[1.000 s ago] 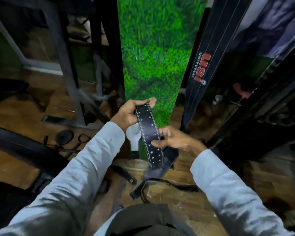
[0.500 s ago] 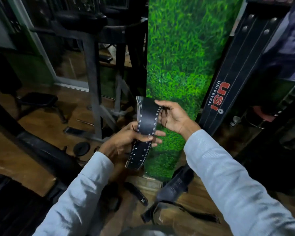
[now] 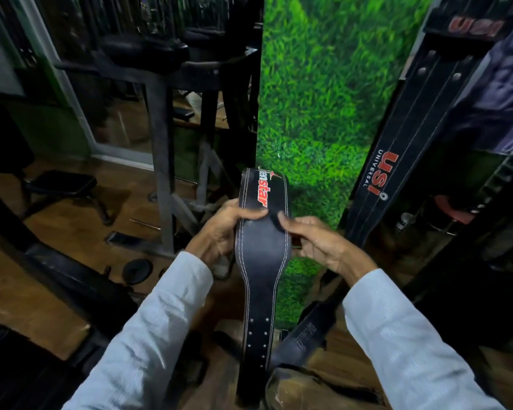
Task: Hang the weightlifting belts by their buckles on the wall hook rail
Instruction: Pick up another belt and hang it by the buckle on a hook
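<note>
**Now holding the belt mid-length, buckle out of sight**

Head view: your left hand [image 3: 219, 232] grips the belt [image 3: 262, 261] at centre frame, thumb across its face and fingers curled behind its left edge. Your right hand [image 3: 317, 244] meets it from the right, fingertips pinching the right edge just below the red lettering; the rest of that hand is loosely curled. The belt's wide part folds over above your hands, and its narrow punched end hangs straight down to the bottom of the frame. No buckle shows on this belt; it may lie behind the fold, but you cannot tell from here.

A second belt [image 3: 397, 173], marked in red, hangs along the right of the frame against the wall, beside the green grass panel [image 3: 323, 99]. Its top runs toward the upper right corner, where dark fittings blur together; the hook rail itself cannot be made out. More straps [image 3: 305, 335] lie on the wooden floor [image 3: 57, 232] at lower centre.

Risks, as I judge them: you hold the belt by its middle, so the hidden end could swing and slip as you lift. If you reach up before finding the buckle, you may catch the leather rather than the buckle on a hook. The hanging tail could also snag the floor straps.
</note>
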`<state>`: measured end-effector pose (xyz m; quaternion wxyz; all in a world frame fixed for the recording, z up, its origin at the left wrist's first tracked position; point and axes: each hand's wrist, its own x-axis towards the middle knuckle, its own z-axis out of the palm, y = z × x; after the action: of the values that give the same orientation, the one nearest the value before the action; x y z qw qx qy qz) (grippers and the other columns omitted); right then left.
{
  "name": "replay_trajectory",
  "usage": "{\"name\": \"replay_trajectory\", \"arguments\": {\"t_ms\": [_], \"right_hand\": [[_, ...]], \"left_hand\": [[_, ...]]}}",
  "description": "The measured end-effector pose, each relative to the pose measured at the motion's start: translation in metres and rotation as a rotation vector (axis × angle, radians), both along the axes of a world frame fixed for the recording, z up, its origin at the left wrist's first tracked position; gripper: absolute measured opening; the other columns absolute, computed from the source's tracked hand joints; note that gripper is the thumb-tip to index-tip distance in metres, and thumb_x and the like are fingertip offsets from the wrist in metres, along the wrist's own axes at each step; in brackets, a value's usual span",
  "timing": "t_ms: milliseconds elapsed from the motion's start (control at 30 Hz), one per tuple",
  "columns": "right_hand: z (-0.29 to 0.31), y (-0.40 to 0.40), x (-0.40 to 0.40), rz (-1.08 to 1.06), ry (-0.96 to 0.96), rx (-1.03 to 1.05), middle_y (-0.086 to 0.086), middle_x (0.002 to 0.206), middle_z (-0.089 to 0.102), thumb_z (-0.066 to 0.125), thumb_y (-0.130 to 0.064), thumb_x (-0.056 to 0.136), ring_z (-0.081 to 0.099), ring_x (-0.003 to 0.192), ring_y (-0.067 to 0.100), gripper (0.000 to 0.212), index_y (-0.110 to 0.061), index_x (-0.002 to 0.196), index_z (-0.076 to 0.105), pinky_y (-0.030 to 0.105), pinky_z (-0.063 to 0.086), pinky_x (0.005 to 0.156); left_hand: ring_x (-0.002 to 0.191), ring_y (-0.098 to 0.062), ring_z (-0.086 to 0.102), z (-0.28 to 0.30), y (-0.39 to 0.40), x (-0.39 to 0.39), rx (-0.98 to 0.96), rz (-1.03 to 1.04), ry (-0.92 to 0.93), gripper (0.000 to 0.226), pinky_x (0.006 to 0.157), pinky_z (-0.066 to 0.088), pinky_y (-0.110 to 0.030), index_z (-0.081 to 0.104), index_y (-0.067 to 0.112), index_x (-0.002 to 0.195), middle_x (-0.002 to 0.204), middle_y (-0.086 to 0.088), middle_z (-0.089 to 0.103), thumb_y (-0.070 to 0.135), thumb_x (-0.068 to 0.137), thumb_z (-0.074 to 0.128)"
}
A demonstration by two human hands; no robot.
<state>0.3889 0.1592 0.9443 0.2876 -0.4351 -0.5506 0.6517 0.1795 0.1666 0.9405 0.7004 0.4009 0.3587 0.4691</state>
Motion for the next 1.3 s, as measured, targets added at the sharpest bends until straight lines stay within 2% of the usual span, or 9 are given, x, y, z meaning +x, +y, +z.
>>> {"name": "replay_trajectory", "arguments": {"t_ms": [233, 367, 433, 567, 700, 800, 1067, 1200, 1300], "right_hand": [[0.04, 0.013, -0.02, -0.172, -0.241, 0.157, -0.004, 0.09, 0.082, 0.061, -0.076, 0.084, 0.078, 0.083, 0.012, 0.065, -0.015, 0.099, 0.081, 0.03, 0.056, 0.074], [0.046, 0.032, -0.035, -0.211, 0.052, 0.27, 0.004, 0.099, 0.082, 0.082, -0.025, 0.086, 0.077, 0.087, 0.017, 0.021, -0.013, 0.103, 0.077, 0.029, 0.059, 0.081], [0.045, 0.037, -0.038, -0.192, 0.179, 0.307, 0.011, 0.103, 0.08, 0.081, -0.001, 0.082, 0.076, 0.089, 0.018, 0.028, -0.002, 0.11, 0.076, 0.027, 0.06, 0.08], [0.022, 0.029, -0.046, -0.201, 0.151, 0.392, 0.016, 0.107, 0.079, 0.085, 0.007, 0.072, 0.074, 0.093, 0.022, 0.038, 0.004, 0.109, 0.076, 0.038, 0.06, 0.09], [0.002, 0.017, -0.053, -0.208, 0.097, 0.412, 0.011, 0.098, 0.081, 0.089, 0.01, 0.065, 0.074, 0.087, 0.021, 0.037, 0.005, 0.101, 0.078, 0.038, 0.062, 0.085], [0.008, 0.015, -0.05, -0.272, 0.101, 0.437, 0.003, 0.092, 0.082, 0.089, 0.001, 0.071, 0.075, 0.08, 0.013, 0.032, 0.003, 0.102, 0.078, 0.027, 0.061, 0.075], [0.067, 0.035, -0.038, -0.273, 0.198, 0.427, 0.003, 0.116, 0.079, 0.068, -0.051, 0.092, 0.071, 0.116, 0.024, 0.051, -0.007, 0.116, 0.076, 0.033, 0.052, 0.1], [0.089, 0.043, -0.047, -0.271, 0.318, 0.541, 0.016, 0.104, 0.072, 0.076, -0.015, 0.091, 0.065, 0.097, 0.027, 0.021, -0.001, 0.107, 0.074, 0.042, 0.049, 0.094], [0.069, 0.036, -0.052, -0.331, 0.286, 0.617, 0.007, 0.09, 0.076, 0.077, 0.004, 0.085, 0.066, 0.083, 0.016, 0.018, 0.002, 0.102, 0.075, 0.029, 0.055, 0.082]], "left_hand": [[0.09, -0.025, 0.075, -0.019, -0.011, 0.003, 0.191, 0.067, -0.023, 0.047, 0.087, 0.061, -0.037, 0.068, -0.008, 0.114, 0.101, -0.014, 0.078, -0.014, 0.067, 0.072], [0.086, -0.023, 0.075, -0.02, -0.017, -0.008, 0.208, 0.079, -0.007, 0.045, 0.081, 0.061, -0.034, 0.071, -0.005, 0.11, 0.099, -0.014, 0.078, -0.016, 0.067, 0.071], [0.081, -0.021, 0.073, -0.018, -0.018, -0.014, 0.218, 0.109, 0.045, 0.038, 0.074, 0.06, -0.032, 0.072, -0.002, 0.106, 0.095, -0.013, 0.078, -0.008, 0.068, 0.076], [0.098, -0.028, 0.071, 0.019, -0.003, -0.031, 0.238, 0.264, -0.057, 0.048, 0.091, 0.059, -0.04, 0.065, -0.001, 0.126, 0.12, -0.021, 0.071, 0.029, 0.089, 0.072], [0.078, -0.019, 0.074, 0.067, 0.019, -0.034, 0.351, 0.394, 0.045, 0.018, 0.08, 0.062, -0.033, 0.071, 0.002, 0.104, 0.092, -0.009, 0.079, -0.003, 0.087, 0.071], [0.082, -0.022, 0.074, 0.077, 0.021, -0.023, 0.446, 0.391, 0.043, 0.03, 0.082, 0.061, -0.035, 0.072, 0.0, 0.105, 0.093, -0.01, 0.079, -0.01, 0.076, 0.075], [0.094, -0.026, 0.071, 0.065, 0.002, -0.016, 0.563, 0.329, 0.026, 0.038, 0.093, 0.058, -0.04, 0.075, 0.004, 0.107, 0.104, -0.013, 0.077, -0.01, 0.072, 0.077], [0.091, -0.019, 0.071, 0.035, -0.005, -0.015, 0.534, 0.297, 0.178, 0.034, 0.087, 0.059, -0.032, 0.072, -0.003, 0.112, 0.103, -0.01, 0.077, -0.007, 0.078, 0.077], [0.116, -0.032, 0.064, 0.033, -0.001, -0.022, 0.341, 0.262, 0.006, 0.052, 0.11, 0.049, -0.045, 0.066, -0.006, 0.126, 0.129, -0.026, 0.066, 0.025, 0.086, 0.078]]}}
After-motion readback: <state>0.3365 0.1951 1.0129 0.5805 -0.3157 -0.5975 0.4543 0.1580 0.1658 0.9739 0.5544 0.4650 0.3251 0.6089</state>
